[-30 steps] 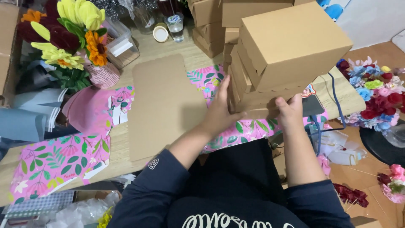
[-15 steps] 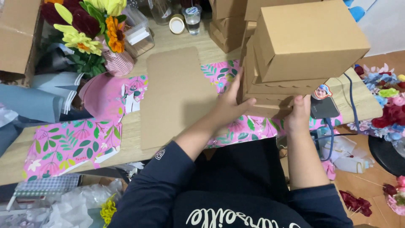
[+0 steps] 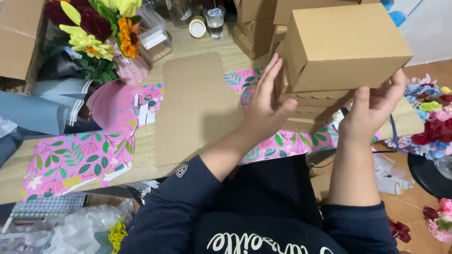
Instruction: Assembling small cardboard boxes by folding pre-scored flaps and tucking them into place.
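A brown cardboard box (image 3: pixel 346 44) sits on top of a stack of flat brown boxes (image 3: pixel 310 101) at the right of the wooden table (image 3: pixel 141 143). My left hand (image 3: pixel 266 106) presses flat against the left side of the stack, fingers stretched upward. My right hand (image 3: pixel 372 108) cups the box's lower right edge from below, thumb up against its front. A flat brown cardboard sheet (image 3: pixel 195 106) lies on the table to the left of my left hand.
Pink leaf-patterned wrapping paper (image 3: pixel 77 160) lies on the table. A bouquet of yellow, orange and dark red flowers (image 3: pixel 101 33) stands at the back left beside a clear container (image 3: pixel 153 35). More brown boxes (image 3: pixel 254 23), a cup (image 3: pixel 215 19), artificial flowers (image 3: pixel 431 122) at right.
The camera view has shifted closer and the box stack now sits higher and nearer. My left hand slid up the stack's left side; my right hand moved to the box's lower right edge.
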